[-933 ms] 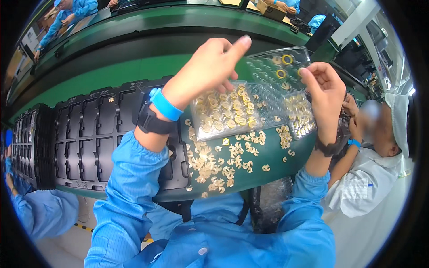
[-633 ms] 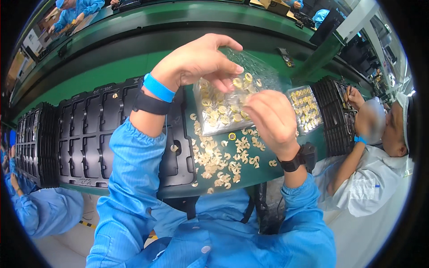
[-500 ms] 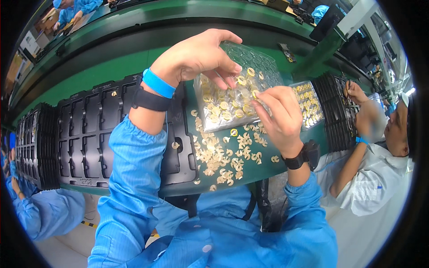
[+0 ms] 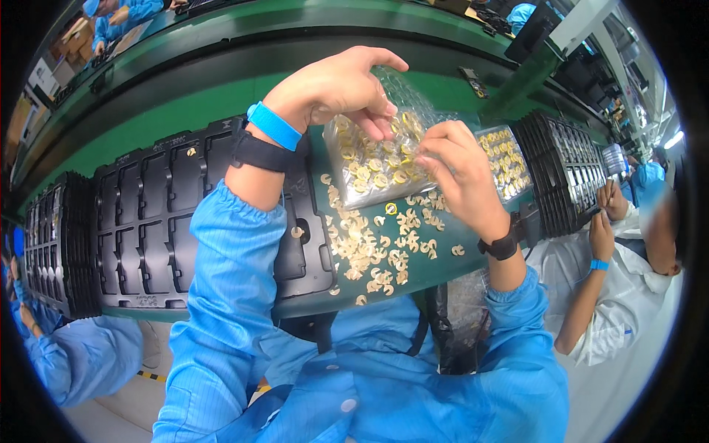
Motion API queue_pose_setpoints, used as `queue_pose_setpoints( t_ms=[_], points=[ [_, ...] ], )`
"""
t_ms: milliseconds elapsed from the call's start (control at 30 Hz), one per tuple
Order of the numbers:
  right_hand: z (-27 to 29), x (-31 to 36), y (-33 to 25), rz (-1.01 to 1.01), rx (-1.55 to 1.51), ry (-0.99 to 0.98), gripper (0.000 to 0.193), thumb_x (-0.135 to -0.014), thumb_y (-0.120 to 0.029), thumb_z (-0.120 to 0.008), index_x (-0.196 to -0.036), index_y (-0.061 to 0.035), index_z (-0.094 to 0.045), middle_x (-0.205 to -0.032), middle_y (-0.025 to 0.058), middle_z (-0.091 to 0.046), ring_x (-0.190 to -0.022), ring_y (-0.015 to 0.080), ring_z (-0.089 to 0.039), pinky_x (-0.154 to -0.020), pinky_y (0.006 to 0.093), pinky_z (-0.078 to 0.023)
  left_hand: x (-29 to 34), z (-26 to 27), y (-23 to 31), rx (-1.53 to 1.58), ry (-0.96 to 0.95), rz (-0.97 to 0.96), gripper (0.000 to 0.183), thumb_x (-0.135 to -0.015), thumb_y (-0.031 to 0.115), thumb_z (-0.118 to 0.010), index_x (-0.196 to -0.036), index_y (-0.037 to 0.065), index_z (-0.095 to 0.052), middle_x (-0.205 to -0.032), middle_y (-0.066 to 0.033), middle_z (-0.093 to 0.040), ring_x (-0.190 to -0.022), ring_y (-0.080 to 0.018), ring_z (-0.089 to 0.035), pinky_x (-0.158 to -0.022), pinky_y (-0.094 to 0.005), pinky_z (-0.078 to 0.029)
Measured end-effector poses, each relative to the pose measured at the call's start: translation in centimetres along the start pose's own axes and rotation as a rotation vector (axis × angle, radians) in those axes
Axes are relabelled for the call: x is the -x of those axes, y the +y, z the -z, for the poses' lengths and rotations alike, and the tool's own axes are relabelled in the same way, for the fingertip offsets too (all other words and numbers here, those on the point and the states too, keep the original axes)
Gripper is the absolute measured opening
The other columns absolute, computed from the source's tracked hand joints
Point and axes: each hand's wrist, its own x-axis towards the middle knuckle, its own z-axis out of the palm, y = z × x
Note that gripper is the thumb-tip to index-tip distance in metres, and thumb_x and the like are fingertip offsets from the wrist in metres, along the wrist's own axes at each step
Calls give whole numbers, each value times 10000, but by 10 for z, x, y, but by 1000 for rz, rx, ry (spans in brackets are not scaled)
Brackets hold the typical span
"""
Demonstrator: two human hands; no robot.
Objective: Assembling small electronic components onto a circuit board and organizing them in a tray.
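Observation:
A stack of clear plastic trays (image 4: 365, 196) holds several small round yellow-rimmed parts in its pockets. Above its far side my left hand (image 4: 347, 88) has its thumb and fingers closed on a thin clear dimpled tray (image 4: 402, 90), which stands tilted and bent. Forefinger and thumb of my right hand (image 4: 461, 173) are pinched together at the right side of the stack; what lies between them is too small to make out. Loose pale C-shaped pieces (image 4: 362, 247) are scattered in front of the stack, with one yellow-ringed part (image 4: 391, 209) among them.
Black moulded trays (image 4: 148, 236) lie to the left, beside a tall black stack (image 4: 63, 247). On the right stand another filled clear tray (image 4: 504, 164) and more stacked black trays (image 4: 555, 173). A co-worker in white (image 4: 602, 295) sits close at the right. The green bench (image 4: 450, 269) lies underneath.
The clear tray in my left hand has turned and bent more upright, showing narrower. My right hand stays pinched at the stack's right side. The co-worker's hands have moved lower and closer together.

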Motion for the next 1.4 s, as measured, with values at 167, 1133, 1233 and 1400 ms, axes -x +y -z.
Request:
queue_pose_setpoints(
  t_ms=[167,1133,1233,1400],
  points=[
    [3,-5,0,32,109,33,221,-865,3,-761,-1075,-8,-693,-1061,142,-633,-1014,358,-608,-865,431,-509,-6,3,-6,87,62,-16,678,-961,-43,-672,-1579,-40,-393,-1003,-185,-725,-884,-275,-785,-820,-366,-682],
    [-14,-9,7,102,121,-102,239,-809,9,-653,-1041,5,-595,-1021,163,-560,-1013,374,-590,-877,468,-525,-13,-15,-4,-108,-9,99,545,-955,-43,-667,-1474,-4,-507,-867,-145,-740,-661,-199,-754,-553,-293,-613],
    [-12,-10,10,50,95,-99,238,-815,6,-656,-1047,-2,-601,-1025,162,-563,-1015,372,-592,-875,464,-531,-14,-13,-2,-154,10,95,513,-951,-14,-678,-1448,15,-553,-878,-123,-748,-727,-181,-759,-608,-302,-618],
    [-5,-13,7,48,206,49,221,-822,-17,-679,-1032,-32,-610,-997,134,-569,-991,350,-602,-852,450,-537,-18,-12,-1,-140,59,3,496,-953,44,-702,-1438,63,-601,-983,-83,-756,-825,-129,-706,-726,-293,-587]
  ],
)
